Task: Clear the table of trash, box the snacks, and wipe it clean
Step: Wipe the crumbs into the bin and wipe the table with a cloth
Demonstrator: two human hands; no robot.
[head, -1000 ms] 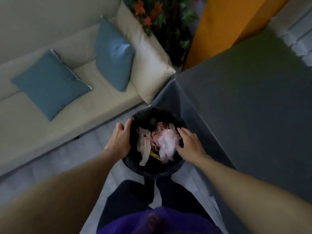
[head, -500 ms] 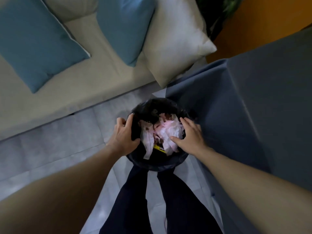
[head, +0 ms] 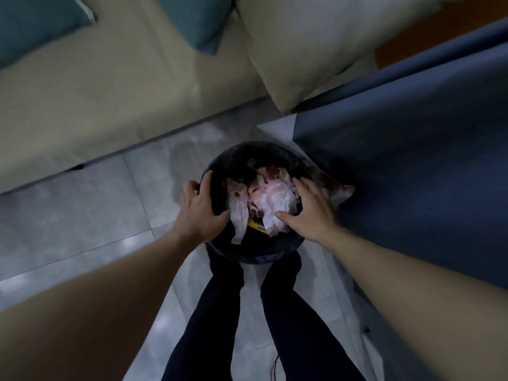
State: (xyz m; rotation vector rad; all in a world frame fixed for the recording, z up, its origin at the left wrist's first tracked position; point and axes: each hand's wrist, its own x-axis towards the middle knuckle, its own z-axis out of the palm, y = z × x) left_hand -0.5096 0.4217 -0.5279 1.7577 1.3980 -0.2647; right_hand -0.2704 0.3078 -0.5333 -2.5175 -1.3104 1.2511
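Left hand (head: 202, 213) grips bin (head: 248, 151), right hand (head: 308, 213) flat

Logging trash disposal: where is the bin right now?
Head view, centre: the bin sits between the left hand and right hand, left of the blue tablecloth.

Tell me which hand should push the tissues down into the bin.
Right. The right hand lies spread over the crumpled tissues, thumb touching them. The left hand grips the bin by its rim, so it probably serves better steadying.
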